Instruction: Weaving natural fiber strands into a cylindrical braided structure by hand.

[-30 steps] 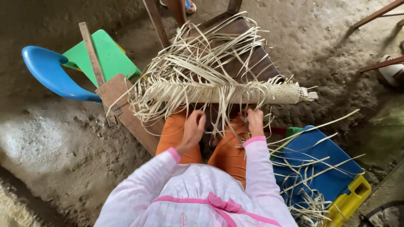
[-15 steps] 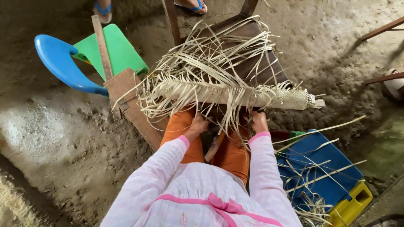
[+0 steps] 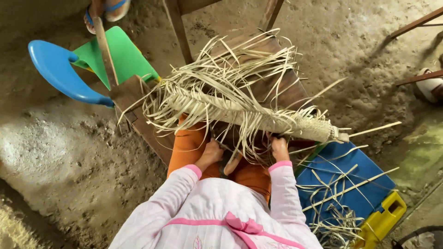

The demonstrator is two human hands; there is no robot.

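A long roll of woven pale straw (image 3: 258, 117) lies across my lap, with several loose strips fanning out above and below it. My left hand (image 3: 211, 153) reaches under the roll's near edge, its fingers curled among the hanging strips. My right hand (image 3: 279, 148) grips the strips just under the roll's right half. Both hands wear pink sleeves, and my orange trousers (image 3: 187, 147) show beneath. The fingertips are hidden by the straw.
A dark wooden stool (image 3: 272, 83) stands behind the roll. A green and blue plastic chair (image 3: 69, 74) and wooden planks (image 3: 134, 106) are at left. A blue and yellow plastic seat (image 3: 364, 193) with scattered strips sits at right. Another person's sandalled foot (image 3: 108, 9) is at top.
The straw roll has tilted, its right end dropping toward the blue seat. Both hands have moved closer in under the roll and deeper into the strips.
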